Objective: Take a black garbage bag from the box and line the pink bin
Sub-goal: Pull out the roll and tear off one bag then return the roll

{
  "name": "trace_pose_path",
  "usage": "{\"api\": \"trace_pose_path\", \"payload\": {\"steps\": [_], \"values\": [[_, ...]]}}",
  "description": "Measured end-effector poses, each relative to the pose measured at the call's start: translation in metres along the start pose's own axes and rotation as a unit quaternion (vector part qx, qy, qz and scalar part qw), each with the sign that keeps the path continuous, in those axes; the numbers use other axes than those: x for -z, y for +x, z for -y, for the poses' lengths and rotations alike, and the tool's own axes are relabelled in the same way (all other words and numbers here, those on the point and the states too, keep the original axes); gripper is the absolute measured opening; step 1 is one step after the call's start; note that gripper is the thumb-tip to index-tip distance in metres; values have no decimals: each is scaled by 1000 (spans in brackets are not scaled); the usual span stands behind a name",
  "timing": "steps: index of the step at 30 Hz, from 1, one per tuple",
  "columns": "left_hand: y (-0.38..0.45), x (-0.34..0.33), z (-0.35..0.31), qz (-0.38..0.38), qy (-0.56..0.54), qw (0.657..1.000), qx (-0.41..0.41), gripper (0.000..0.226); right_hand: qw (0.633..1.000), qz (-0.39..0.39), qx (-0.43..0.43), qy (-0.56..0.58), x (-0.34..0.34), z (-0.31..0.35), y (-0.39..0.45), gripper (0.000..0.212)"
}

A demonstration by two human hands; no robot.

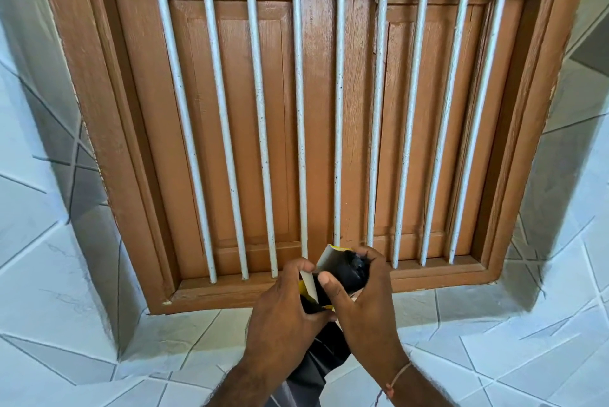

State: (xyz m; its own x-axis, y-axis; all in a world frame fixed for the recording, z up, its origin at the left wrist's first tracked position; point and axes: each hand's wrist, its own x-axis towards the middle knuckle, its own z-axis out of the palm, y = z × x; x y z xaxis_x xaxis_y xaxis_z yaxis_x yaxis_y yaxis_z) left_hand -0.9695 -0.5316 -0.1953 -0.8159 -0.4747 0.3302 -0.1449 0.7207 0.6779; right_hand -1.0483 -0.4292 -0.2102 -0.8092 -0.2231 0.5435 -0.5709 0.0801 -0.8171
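A small yellow and white box point(329, 258) with its flaps open is held in front of me, low in the head view. A roll of black garbage bags point(351, 270) fills its open end. My left hand point(283, 317) pinches a white flap of the box with thumb and fingers. My right hand point(365, 304) wraps around the box and the roll from the right. A loose black garbage bag point(313, 370) hangs down below both hands, between my forearms. The pink bin is not in view.
A brown wooden shuttered window point(230, 110) with several white vertical bars point(339, 110) fills the wall straight ahead. Pale grey and white tiles point(494, 340) cover the sill and the recess walls on both sides.
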Motion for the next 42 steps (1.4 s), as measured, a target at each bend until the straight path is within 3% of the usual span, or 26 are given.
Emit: {"api": "trace_pose_path", "payload": {"steps": [3, 5, 7, 10, 13, 16, 22, 29, 33, 34, 38, 42], "values": [[2, -3, 3, -16, -29, 999, 5, 62, 980, 63, 79, -170, -3, -9, -4, 68], [3, -4, 6, -16, -40, 999, 8, 61, 970, 109, 74, -203, -3, -13, -5, 71], [4, -3, 8, -20, -58, 998, 14, 63, 974, 137, 61, -171, -2, -16, -4, 66], [8, 0, 13, -26, -85, 996, 24, 71, 995, 95, -9, -30, 1, -13, 3, 68], [11, 1, 14, -21, -89, 996, 14, 84, 988, 94, -81, 89, 3, -11, 10, 44], [12, -1, 16, -38, -91, 995, 12, 87, 993, 61, -38, 98, 0, -10, 9, 27], [14, -11, 28, -34, -55, 998, -5, 50, 996, 76, 27, 39, -9, -23, 12, 8], [23, -26, 44, -29, -73, 997, -6, 40, 988, 143, -55, 0, -10, -33, 22, 34], [29, -25, 45, -18, -85, 996, 8, 39, 971, 216, -94, 50, -4, -28, 39, 89], [29, -23, 45, -12, -87, 996, 10, 38, 965, 242, -89, 46, -2, -26, 44, 95], [29, -11, 52, 9, -97, 995, -3, 39, 960, 273, -60, 35, -1, -24, 56, 80], [28, -2, 64, 34, -144, 989, -21, 44, 967, 253, 14, -22, -5, -30, 61, 43]]}}
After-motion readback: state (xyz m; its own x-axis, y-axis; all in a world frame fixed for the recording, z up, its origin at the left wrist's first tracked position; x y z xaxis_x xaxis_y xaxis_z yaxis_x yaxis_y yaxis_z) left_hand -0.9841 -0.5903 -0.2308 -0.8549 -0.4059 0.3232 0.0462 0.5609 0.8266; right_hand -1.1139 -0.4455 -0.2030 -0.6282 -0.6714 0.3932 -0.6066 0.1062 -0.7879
